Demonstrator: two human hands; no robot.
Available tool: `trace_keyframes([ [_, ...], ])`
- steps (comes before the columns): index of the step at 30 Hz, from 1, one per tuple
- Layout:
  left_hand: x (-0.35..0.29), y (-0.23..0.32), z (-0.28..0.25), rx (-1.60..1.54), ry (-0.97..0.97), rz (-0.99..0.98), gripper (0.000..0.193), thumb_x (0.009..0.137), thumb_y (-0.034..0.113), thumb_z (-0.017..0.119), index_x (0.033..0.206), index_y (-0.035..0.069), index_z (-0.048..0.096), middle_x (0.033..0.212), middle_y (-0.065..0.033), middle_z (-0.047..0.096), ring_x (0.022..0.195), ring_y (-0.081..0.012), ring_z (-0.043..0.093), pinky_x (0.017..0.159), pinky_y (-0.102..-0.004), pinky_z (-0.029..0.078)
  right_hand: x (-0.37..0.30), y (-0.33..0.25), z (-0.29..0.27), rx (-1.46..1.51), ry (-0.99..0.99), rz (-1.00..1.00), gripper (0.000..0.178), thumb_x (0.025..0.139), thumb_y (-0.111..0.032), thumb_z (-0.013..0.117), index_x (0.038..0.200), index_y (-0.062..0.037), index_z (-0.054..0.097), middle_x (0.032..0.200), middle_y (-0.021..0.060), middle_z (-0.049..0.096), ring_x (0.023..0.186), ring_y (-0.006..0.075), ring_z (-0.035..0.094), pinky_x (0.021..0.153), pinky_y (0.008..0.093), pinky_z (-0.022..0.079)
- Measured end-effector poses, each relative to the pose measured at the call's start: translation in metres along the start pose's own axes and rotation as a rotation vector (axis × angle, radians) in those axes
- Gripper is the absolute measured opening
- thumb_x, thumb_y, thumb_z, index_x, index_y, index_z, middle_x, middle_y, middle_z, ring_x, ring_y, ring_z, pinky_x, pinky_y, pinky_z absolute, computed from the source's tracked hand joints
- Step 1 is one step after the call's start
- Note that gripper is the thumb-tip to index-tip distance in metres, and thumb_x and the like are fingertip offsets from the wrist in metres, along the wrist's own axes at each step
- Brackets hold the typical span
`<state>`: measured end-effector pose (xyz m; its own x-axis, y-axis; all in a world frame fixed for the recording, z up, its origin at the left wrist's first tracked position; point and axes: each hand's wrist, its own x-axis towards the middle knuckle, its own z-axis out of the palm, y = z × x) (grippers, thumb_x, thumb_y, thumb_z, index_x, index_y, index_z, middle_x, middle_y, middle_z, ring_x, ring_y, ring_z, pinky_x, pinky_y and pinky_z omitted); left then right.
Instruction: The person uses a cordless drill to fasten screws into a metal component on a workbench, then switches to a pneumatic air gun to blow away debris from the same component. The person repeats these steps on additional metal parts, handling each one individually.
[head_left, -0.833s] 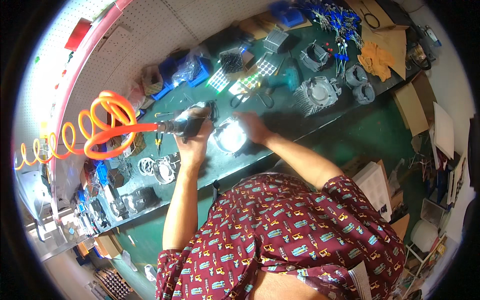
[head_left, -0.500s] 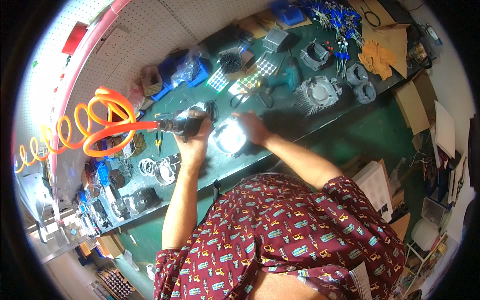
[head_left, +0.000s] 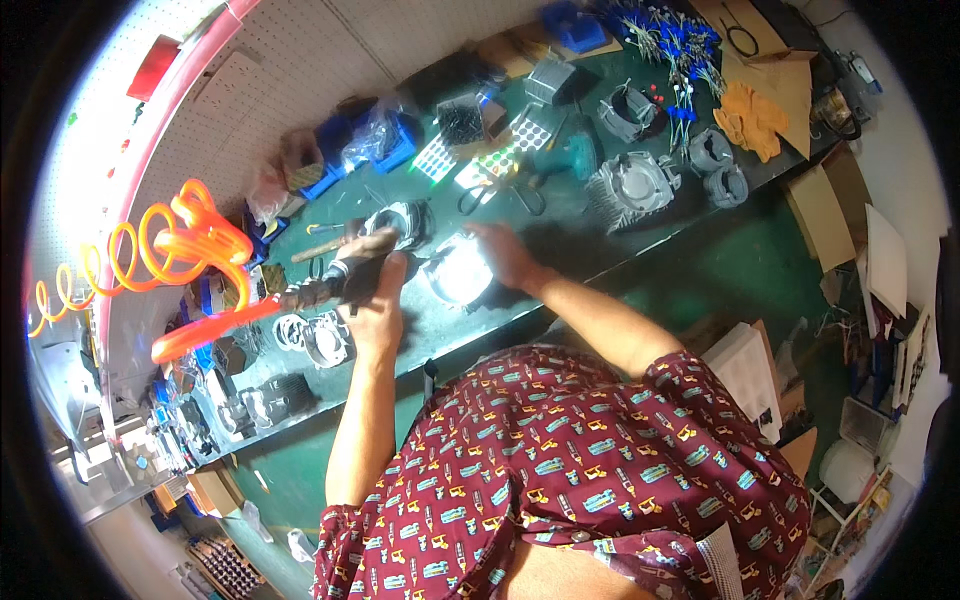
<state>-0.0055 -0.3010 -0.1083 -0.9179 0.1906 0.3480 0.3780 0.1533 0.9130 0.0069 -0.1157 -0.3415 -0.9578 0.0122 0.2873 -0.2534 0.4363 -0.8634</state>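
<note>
My left hand (head_left: 376, 318) is closed around a black air gun (head_left: 362, 284), whose metal fitting joins an orange coiled hose (head_left: 205, 330). Just right of it lies a round metal housing (head_left: 457, 275), so brightly lit that its inside is washed out. The fingers of my right hand (head_left: 508, 258) grip the housing's right rim. Behind the air gun sits another round metal housing (head_left: 405, 222), partly covered by my left hand. The air gun's front end is hard to make out against the housing.
Scissors (head_left: 500, 195), sticker sheets (head_left: 490, 170) and a green power drill (head_left: 578, 155) lie farther back on the green bench. Finned metal housings (head_left: 635, 190) stand to the right, near orange gloves (head_left: 752, 120). Blue bins (head_left: 395, 148) line the back; more metal parts (head_left: 275, 398) sit at left.
My left hand has tilted the air gun and moved slightly left and down. The orange hose has swung lower. My right hand and the housing have hardly moved.
</note>
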Motion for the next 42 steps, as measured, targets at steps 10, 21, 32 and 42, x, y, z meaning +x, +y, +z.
trace_keyframes([
  [10,-0.065,-0.008,-0.001,-0.172,0.03,-0.173,0.023,0.085,0.002,0.07,0.105,0.001,0.06,0.108,-0.0129,0.066,0.103,-0.0219,0.062,0.093,-0.0375,0.049,0.002,-0.024,-0.016,0.001,0.022,-0.024,0.038,0.097,-0.021,0.044,0.126,-0.0003,0.061,0.114,0.0227,0.065,0.104,0.0393,0.057,0.097,0.0438,0.044],
  [21,-0.064,0.0,0.005,-0.11,0.066,-0.186,0.023,0.085,-0.001,0.07,0.106,0.001,0.061,0.107,-0.0112,0.067,0.1,-0.0192,0.063,0.09,-0.0351,0.051,0.005,-0.009,-0.009,-0.102,0.04,-0.162,0.036,0.096,-0.018,0.046,0.124,-0.0005,0.061,0.118,0.0224,0.065,0.106,0.0399,0.057,0.097,0.0449,0.043],
  [32,-0.052,0.01,0.034,0.015,-0.163,-0.178,0.018,0.084,0.002,0.07,0.1,0.002,0.062,0.102,-0.0106,0.066,0.095,-0.02,0.062,0.091,-0.0364,0.049,0.003,-0.028,-0.02,0.012,-0.002,0.061,0.036,0.097,-0.02,0.046,0.122,0.0028,0.06,0.11,0.0223,0.067,0.103,0.0363,0.061,0.1,0.044,0.038],
  [42,-0.052,0.008,0.046,-0.003,-0.038,-0.186,0.021,0.081,-0.008,0.064,0.097,0.004,0.055,0.097,-0.0077,0.061,0.089,-0.0172,0.058,0.084,-0.0348,0.049,0.006,-0.026,-0.018,-0.001,-0.049,0.052,0.037,0.096,-0.02,0.05,0.127,-0.0007,0.056,0.113,0.0192,0.066,0.107,0.0346,0.058,0.099,0.0437,0.04],
])
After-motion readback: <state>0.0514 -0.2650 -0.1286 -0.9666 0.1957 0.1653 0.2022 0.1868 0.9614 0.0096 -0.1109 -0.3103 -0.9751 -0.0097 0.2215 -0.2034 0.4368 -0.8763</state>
